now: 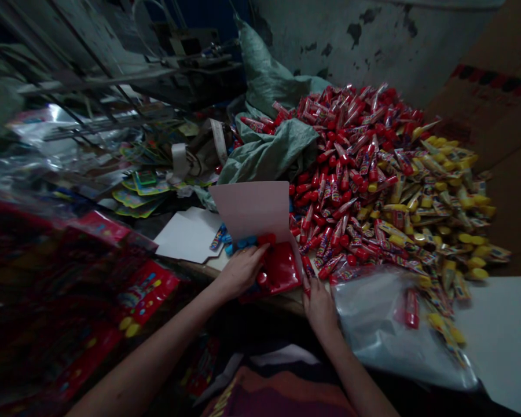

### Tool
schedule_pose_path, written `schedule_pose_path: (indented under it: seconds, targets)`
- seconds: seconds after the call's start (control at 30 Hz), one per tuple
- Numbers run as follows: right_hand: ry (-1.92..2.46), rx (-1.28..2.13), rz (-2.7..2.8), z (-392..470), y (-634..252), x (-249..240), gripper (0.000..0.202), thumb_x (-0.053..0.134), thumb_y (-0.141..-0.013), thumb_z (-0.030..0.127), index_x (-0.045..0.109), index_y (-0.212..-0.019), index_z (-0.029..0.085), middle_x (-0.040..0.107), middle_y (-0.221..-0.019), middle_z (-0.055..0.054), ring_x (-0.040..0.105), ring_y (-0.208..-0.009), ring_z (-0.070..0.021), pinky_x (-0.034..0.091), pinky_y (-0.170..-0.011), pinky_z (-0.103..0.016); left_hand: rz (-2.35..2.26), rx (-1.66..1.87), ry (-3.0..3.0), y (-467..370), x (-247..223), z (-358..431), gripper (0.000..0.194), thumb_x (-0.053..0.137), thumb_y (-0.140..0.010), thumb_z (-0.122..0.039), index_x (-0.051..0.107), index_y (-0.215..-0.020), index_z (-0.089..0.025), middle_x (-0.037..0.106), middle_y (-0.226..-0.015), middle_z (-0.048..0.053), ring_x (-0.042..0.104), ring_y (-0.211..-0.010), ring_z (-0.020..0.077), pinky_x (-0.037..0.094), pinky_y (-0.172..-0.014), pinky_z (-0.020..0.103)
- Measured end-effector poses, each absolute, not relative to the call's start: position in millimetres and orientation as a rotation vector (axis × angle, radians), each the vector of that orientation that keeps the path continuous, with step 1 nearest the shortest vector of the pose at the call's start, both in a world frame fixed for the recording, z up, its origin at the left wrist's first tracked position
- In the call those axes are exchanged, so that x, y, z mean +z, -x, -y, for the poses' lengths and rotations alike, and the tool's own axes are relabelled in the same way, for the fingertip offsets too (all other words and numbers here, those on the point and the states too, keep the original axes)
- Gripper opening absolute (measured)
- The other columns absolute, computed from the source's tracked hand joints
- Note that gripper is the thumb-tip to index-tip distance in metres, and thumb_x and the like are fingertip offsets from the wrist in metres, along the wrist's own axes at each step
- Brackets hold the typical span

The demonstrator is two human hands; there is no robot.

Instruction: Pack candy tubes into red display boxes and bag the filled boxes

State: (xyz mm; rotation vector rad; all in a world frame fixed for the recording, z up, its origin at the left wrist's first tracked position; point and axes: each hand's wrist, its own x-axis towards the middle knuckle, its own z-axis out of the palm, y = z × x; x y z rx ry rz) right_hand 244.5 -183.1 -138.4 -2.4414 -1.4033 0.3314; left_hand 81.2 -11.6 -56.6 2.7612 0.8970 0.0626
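Observation:
A small box (256, 208) stands at the table's front edge, its pale lid raised and its inside glossy red (284, 269). My left hand (243, 271) reaches into its left side, fingers bent over red and blue pieces; what they grip is hidden. Blue-capped tubes (239, 243) lie under and behind those fingers. At the box's right side my right hand (319, 301) is closed, with a red-capped tube (306, 284) at its fingertips. More red-capped tubes (338, 197) in printed clear wrap are heaped just behind it.
Yellow-capped tubes (443, 208) are piled at the right. A clear plastic bag (373, 324) lies at front right, a red tube on it. White card (189, 234) sits left of the box. Stacked red printed packs (143, 295) fill the left. A green sack (269, 150) lies behind.

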Motion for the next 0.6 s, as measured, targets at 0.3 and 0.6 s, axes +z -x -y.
schedule_pose_path:
  seconds: [0.3, 0.6]
  targets:
    - [1.853, 0.127, 1.251, 182, -277, -75, 0.025, 0.050, -0.091, 0.026, 0.060, -0.113, 0.022, 0.059, -0.103, -0.009, 0.060, -0.094, -0.0210, 0.049, -0.088, -0.038, -0.766, 0.218, -2.573, -74, -60, 1, 0.031, 0.048, -0.088, -0.018, 0.054, -0.118, -0.019, 0.066, -0.106, 0.010, 0.062, -0.096, 0.0222, 0.048, -0.083, 0.034]
    - [1.832, 0.313, 2.035, 76, -268, -63, 0.024, 0.045, -0.089, 0.005, 0.058, -0.104, 0.016, 0.063, -0.102, -0.009, 0.061, -0.095, -0.0205, 0.048, -0.083, -0.030, -0.770, 0.204, -2.578, -73, -55, 2, 0.017, 0.056, -0.082, -0.019, 0.055, -0.100, -0.020, 0.068, -0.093, 0.006, 0.063, -0.088, 0.0218, 0.047, -0.077, 0.032]
